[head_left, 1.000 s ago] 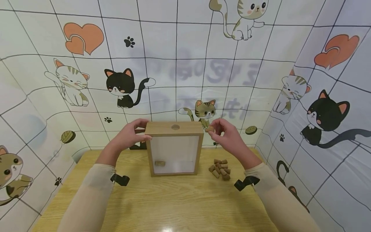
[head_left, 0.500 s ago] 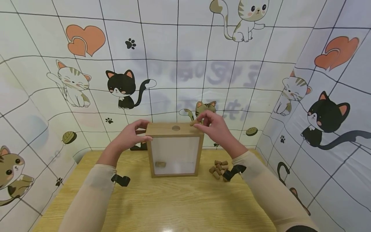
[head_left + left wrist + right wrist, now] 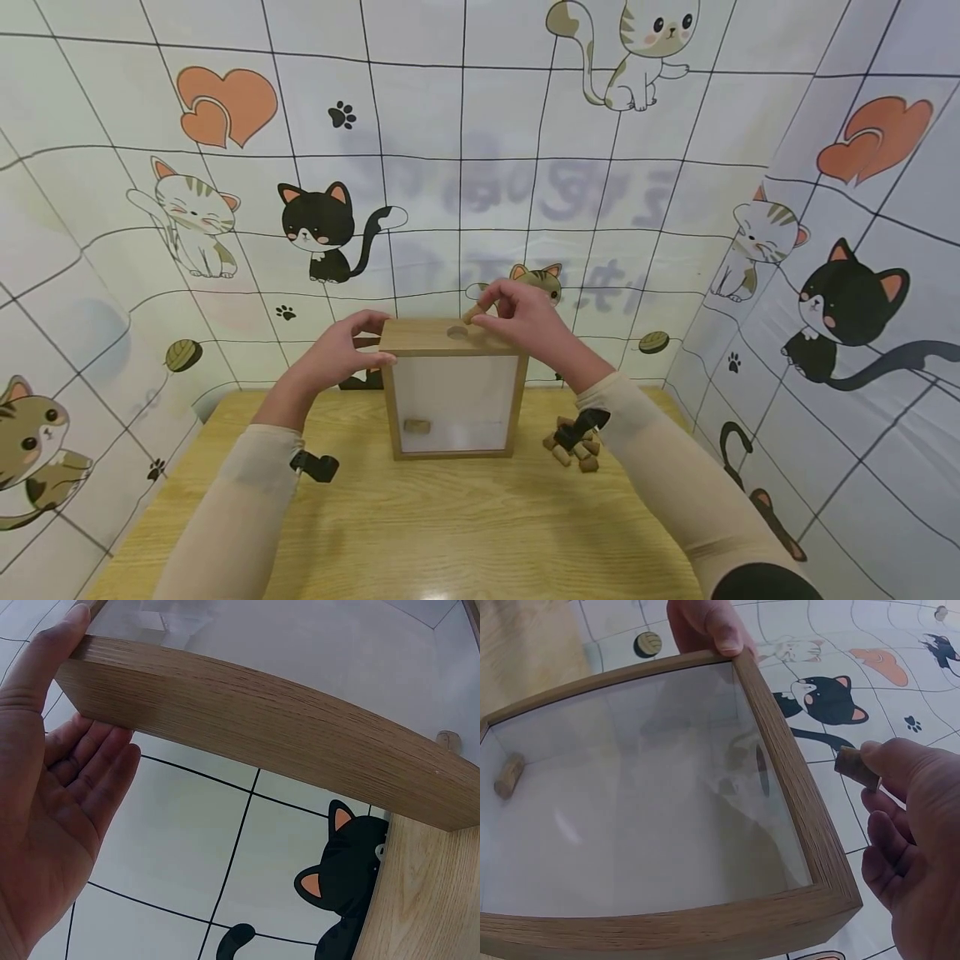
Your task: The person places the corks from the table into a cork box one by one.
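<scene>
A wooden shadow box (image 3: 412,336) with a clear front and a round hole (image 3: 457,332) in its top stands upright on the table. My left hand (image 3: 339,350) holds its upper left corner, thumb at the front and fingers behind, as the left wrist view shows. My right hand (image 3: 521,318) pinches a cork (image 3: 856,768) between thumb and fingers, just above the box top and right of the hole. Inside the box, one cork (image 3: 417,426) lies at the lower left behind the clear front.
A small heap of several corks (image 3: 562,457) lies on the table right of the box, partly hidden by the right wrist camera (image 3: 583,427). The wooden table (image 3: 435,525) extends toward me. A cat-patterned wall cloth (image 3: 420,192) hangs close behind the box.
My right hand has carried the cork left, from beyond the box's right side to beside the hole. My left hand keeps its hold on the corner.
</scene>
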